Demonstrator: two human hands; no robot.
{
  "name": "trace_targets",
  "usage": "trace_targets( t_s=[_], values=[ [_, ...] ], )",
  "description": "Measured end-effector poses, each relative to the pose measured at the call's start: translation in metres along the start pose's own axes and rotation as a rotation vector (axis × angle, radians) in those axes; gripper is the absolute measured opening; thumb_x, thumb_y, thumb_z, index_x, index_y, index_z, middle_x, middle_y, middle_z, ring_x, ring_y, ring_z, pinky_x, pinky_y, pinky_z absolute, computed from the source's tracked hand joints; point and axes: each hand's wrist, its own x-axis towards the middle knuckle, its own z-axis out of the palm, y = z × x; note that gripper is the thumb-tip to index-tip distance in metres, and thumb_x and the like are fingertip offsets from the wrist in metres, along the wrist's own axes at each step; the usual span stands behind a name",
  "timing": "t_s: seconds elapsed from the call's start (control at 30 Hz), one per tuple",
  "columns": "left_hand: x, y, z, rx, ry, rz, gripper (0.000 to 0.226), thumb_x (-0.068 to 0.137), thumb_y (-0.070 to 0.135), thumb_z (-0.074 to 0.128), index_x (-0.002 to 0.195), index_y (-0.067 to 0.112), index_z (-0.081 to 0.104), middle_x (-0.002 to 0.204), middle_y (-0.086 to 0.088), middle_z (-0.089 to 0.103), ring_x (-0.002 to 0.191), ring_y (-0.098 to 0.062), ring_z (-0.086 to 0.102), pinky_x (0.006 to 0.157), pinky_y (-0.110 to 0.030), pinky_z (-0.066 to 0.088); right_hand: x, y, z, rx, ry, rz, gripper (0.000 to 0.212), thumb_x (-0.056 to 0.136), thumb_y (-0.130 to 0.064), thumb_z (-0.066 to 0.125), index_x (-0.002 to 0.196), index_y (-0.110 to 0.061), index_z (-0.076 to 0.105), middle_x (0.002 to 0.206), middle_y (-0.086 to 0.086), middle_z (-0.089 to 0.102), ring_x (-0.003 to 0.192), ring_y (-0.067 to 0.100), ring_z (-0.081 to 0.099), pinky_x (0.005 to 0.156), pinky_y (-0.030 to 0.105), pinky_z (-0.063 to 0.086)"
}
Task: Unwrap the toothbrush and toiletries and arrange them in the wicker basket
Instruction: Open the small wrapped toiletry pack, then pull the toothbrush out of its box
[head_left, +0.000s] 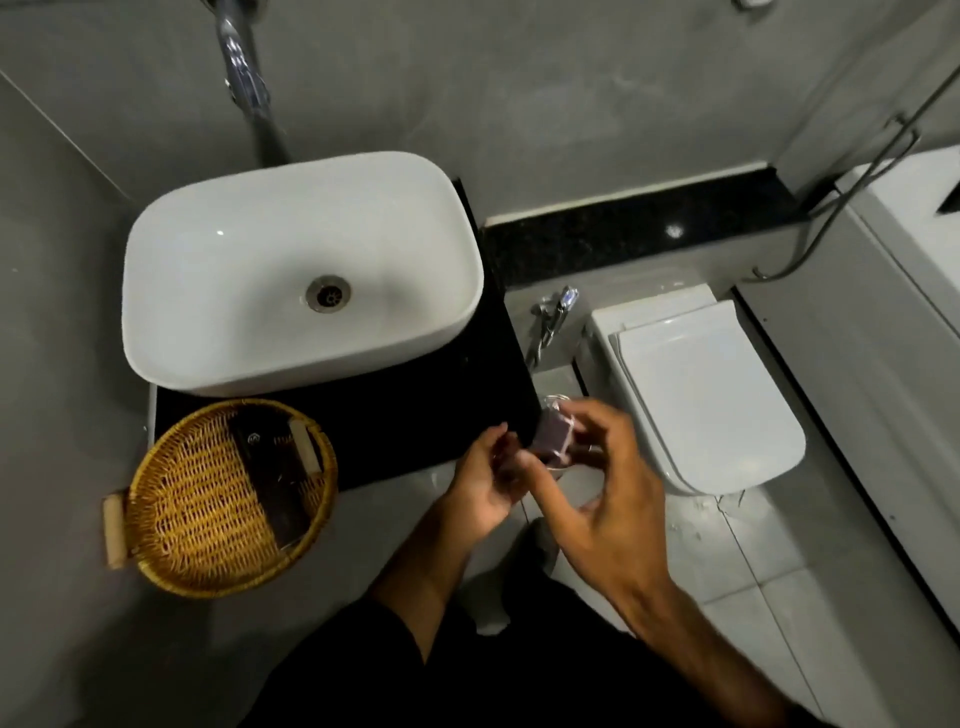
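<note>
A small dark wrapped toiletry packet (555, 435) sits between both hands, off the right end of the black counter. My right hand (605, 483) pinches its upper right side with thumb and fingers. My left hand (488, 480) holds it from below and to the left. Clear wrapping glints around the packet. The round wicker basket (182, 499) with wooden handles rests at the counter's front left corner, overhanging the edge. Inside it lie a long dark flat packet (272, 467) and a pale item (306, 451) at its far right.
A white basin (249, 260) fills the black counter (415, 415) behind the basket, under a chrome tap (244, 78). A white toilet (711, 395) with its lid down stands to the right, with a hand spray (556, 312) on the wall beside it.
</note>
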Motion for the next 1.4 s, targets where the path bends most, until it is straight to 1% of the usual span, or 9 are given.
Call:
trace_targets(
  t_s=[0.1,0.27,0.5,0.63,0.77,0.93,1.1,1.27,1.4],
  values=[
    [0.002,-0.009,0.000,-0.017,-0.144,-0.021,0.060,0.094,0.041,0.057,0.143,0.007,0.053,0.129,-0.015,0.057,0.131,-0.031,0.052,0.122,-0.047,0.030,0.012,-0.010,-0.004,-0.030,0.048,-0.085,0.063,0.085,-0.033,0.081,0.139,-0.040,0.049,0.121,-0.027,0.063,0.105,0.009,0.069,0.088,0.036,0.061],
    [0.008,-0.011,0.020,-0.022,-0.029,-0.015,0.020,0.085,0.030,0.069,0.092,0.013,0.075,0.072,-0.003,0.074,0.062,-0.014,0.072,0.105,-0.033,0.046,0.019,-0.010,-0.020,-0.103,0.110,-0.129,0.061,0.089,-0.032,0.078,0.145,-0.030,0.054,0.116,-0.005,0.072,0.096,0.013,0.071,0.084,0.036,0.061],
    [0.010,-0.011,0.046,0.046,0.025,-0.094,0.051,0.096,0.031,0.054,0.141,0.006,0.054,0.128,-0.007,0.063,0.121,-0.017,0.059,0.100,-0.019,0.044,0.030,-0.023,-0.049,-0.065,0.214,-0.153,0.062,0.090,-0.031,0.080,0.146,-0.026,0.055,0.115,-0.014,0.069,0.093,0.013,0.072,0.079,0.035,0.063],
    [0.020,-0.006,0.050,-0.005,0.140,-0.157,0.028,0.099,0.024,0.045,0.073,0.014,0.048,0.045,0.001,0.053,0.033,-0.003,0.050,0.031,-0.007,0.031,0.040,-0.036,-0.084,0.052,0.356,-0.255,0.053,0.093,-0.028,0.077,0.143,-0.020,0.059,0.128,-0.030,0.059,0.101,0.007,0.069,0.081,0.025,0.061],
    [0.023,-0.001,0.057,-0.104,0.105,-0.204,0.040,0.101,0.022,0.040,0.062,0.019,0.033,0.032,0.004,0.038,0.020,-0.004,0.034,0.021,-0.011,0.020,0.042,-0.029,-0.107,0.216,0.486,-0.278,0.045,0.094,-0.020,0.074,0.130,-0.016,0.048,0.126,-0.024,0.060,0.108,-0.001,0.065,0.084,0.013,0.054],
    [0.024,0.012,0.084,-0.209,-0.029,-0.139,0.054,0.097,0.017,0.042,0.044,0.013,0.050,0.037,0.004,0.043,0.025,-0.004,0.038,0.024,-0.012,0.024,0.022,0.026,-0.086,0.117,0.148,0.127,0.054,0.081,-0.027,0.083,0.118,-0.036,0.045,0.109,-0.031,0.068,0.100,-0.006,0.070,0.080,0.011,0.056],
    [0.013,0.016,0.109,-0.181,0.010,-0.073,0.041,0.098,0.021,0.053,0.060,0.009,0.062,0.053,-0.005,0.056,0.042,-0.015,0.058,0.038,-0.019,0.050,0.020,0.081,-0.060,-0.183,-0.289,0.317,0.058,0.072,-0.041,0.070,0.123,-0.050,0.044,0.098,-0.022,0.068,0.091,0.000,0.069,0.078,0.026,0.060],
    [-0.002,0.030,0.102,-0.063,-0.133,-0.067,0.046,0.102,0.027,0.044,0.057,0.020,0.039,0.040,0.005,0.040,0.025,-0.005,0.037,0.026,-0.011,0.018,0.045,0.130,-0.030,-0.166,-0.208,0.406,0.045,0.074,-0.037,0.076,0.117,-0.029,0.064,0.099,-0.008,0.062,0.087,0.013,0.070,0.073,0.019,0.053],
    [-0.016,0.040,0.079,-0.010,-0.065,0.018,0.043,0.101,0.029,0.046,0.060,0.020,0.039,0.040,0.004,0.038,0.025,-0.005,0.034,0.027,-0.012,0.017,0.080,0.172,-0.013,-0.117,-0.090,0.544,0.038,0.077,-0.026,0.085,0.107,-0.033,0.063,0.094,-0.012,0.068,0.087,0.012,0.072,0.067,0.014,0.047]
  ],
)
